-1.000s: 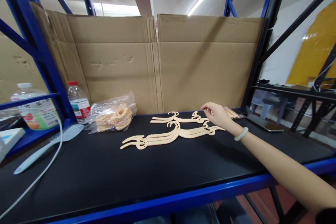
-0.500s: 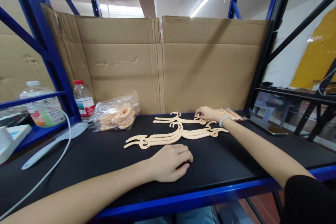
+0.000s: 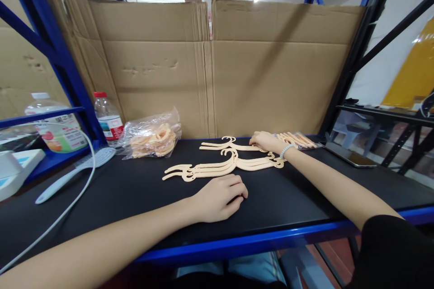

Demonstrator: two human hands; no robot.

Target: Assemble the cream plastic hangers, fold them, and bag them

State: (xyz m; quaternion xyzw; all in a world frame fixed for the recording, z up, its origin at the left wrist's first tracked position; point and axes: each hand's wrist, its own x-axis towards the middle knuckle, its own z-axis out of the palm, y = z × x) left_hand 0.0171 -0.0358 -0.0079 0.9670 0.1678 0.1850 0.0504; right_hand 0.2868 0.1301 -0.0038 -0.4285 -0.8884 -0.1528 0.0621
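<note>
Several flat cream-coloured hanger-shaped pieces lie on a black shelf top. A stack of them sits mid-shelf, and a single piece lies just behind it. My right hand, with a bead bracelet on the wrist, rests on the right end of that rear piece, fingers curled onto it. Resting palm down on the mat in front of the stack is my left hand, its fingers loosely curled and nothing in it.
A clear bag of more cream pieces lies at the back left, beside a water bottle. A white cable and a pale paddle-shaped tool lie left. More pieces in plastic and a tablet sit right. Cardboard walls the back.
My left arm has come into view and its hand has settled on the mat. My right hand slid left onto the end of the rear piece.
</note>
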